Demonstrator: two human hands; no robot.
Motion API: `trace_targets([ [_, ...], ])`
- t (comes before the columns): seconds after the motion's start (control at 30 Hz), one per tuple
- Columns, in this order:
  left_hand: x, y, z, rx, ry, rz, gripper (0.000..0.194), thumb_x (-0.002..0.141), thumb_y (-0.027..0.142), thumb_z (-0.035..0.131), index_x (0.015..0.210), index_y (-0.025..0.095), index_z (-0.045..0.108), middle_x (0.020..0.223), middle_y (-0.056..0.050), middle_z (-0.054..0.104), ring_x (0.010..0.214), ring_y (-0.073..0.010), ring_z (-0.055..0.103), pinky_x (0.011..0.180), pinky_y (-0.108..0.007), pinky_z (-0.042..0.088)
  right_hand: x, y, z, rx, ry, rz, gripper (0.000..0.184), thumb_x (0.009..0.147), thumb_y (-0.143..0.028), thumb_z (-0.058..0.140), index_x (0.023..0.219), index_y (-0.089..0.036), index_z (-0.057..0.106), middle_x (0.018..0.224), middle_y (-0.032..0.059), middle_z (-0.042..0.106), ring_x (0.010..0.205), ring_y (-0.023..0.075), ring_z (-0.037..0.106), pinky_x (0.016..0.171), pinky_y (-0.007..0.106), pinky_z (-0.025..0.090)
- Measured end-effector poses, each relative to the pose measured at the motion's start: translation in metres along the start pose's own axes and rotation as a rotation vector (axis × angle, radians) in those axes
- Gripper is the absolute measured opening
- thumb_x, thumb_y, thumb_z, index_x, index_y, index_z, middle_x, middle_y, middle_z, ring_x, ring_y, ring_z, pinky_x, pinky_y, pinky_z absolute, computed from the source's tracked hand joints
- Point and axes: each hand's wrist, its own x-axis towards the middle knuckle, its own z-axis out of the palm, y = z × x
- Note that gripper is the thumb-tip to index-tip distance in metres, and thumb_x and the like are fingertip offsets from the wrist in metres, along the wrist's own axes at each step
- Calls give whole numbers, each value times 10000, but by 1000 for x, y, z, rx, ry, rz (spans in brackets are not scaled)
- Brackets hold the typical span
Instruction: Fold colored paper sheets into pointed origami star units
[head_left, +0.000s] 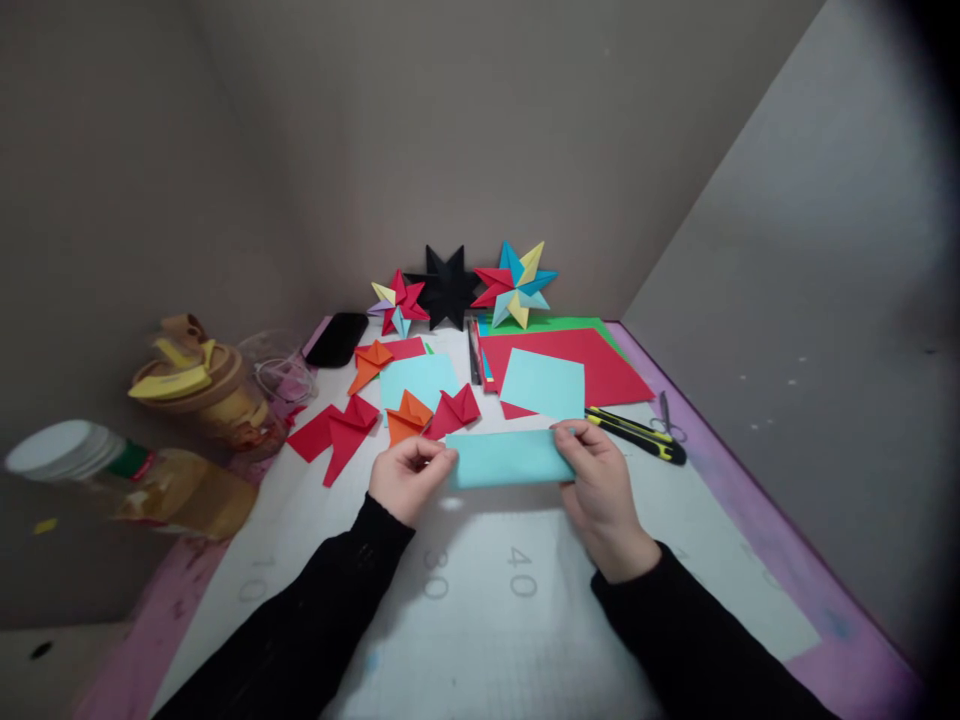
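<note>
A light blue folded paper point(511, 459), a long rectangle, is held up over the white mat between my two hands. My left hand point(411, 475) pinches its left end between thumb and fingers. At the right end, my right hand point(600, 490) grips it the same way, thumb on the near face. Just beyond lie folded origami pieces: a red one point(454, 408), an orange one point(409, 414) and, farther left, another red one point(351, 430). Flat light blue sheets, one on the left point(420, 380) and one on the right point(544, 383), rest behind the held paper.
Paper stars, one black point(447, 288) and others multicoloured point(517, 285), lean on the wall. Red sheets point(615, 365), a yellow-black utility knife point(637, 437) and scissors point(666, 415) lie right. A phone point(337, 340), a lidded cup point(217, 390) and a bottle point(180, 490) are on the left.
</note>
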Motion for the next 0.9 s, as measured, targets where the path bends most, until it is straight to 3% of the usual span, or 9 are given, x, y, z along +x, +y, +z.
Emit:
trace_targets([
  [0.3, -1, 0, 2, -69, 9, 17, 219, 616, 279, 719, 541, 170, 544, 597, 12, 622, 560, -108, 552, 556, -220, 442, -2, -2, 0, 38, -8, 29, 187, 668, -361, 729, 704, -214, 620, 716, -5, 563, 636, 137, 439, 559, 251, 317],
  [0.5, 0, -3, 3, -152, -13, 39, 261, 611, 280, 726, 644, 182, 486, 618, 25, 592, 574, -104, 564, 560, -212, 448, -1, 0, -1, 18, 6, 16, 206, 661, -378, 729, 694, -208, 616, 717, 6, 567, 640, 145, 444, 563, 255, 322],
  [0.7, -2, -6, 1, -121, -47, 108, 287, 668, 293, 687, 923, 166, 657, 667, 11, 590, 609, -105, 556, 544, -202, 453, -1, -1, -1, -20, 0, 2, 184, 678, -380, 715, 695, -221, 624, 719, 1, 582, 657, 155, 458, 581, 264, 328],
  [0.9, -3, -5, 0, -82, -57, 130, 218, 678, 259, 687, 873, 168, 723, 632, 12, 583, 584, -101, 529, 525, -196, 450, -1, -1, 0, 6, -1, 31, 174, 670, -361, 725, 690, -217, 630, 705, -10, 575, 654, 145, 457, 605, 266, 340],
])
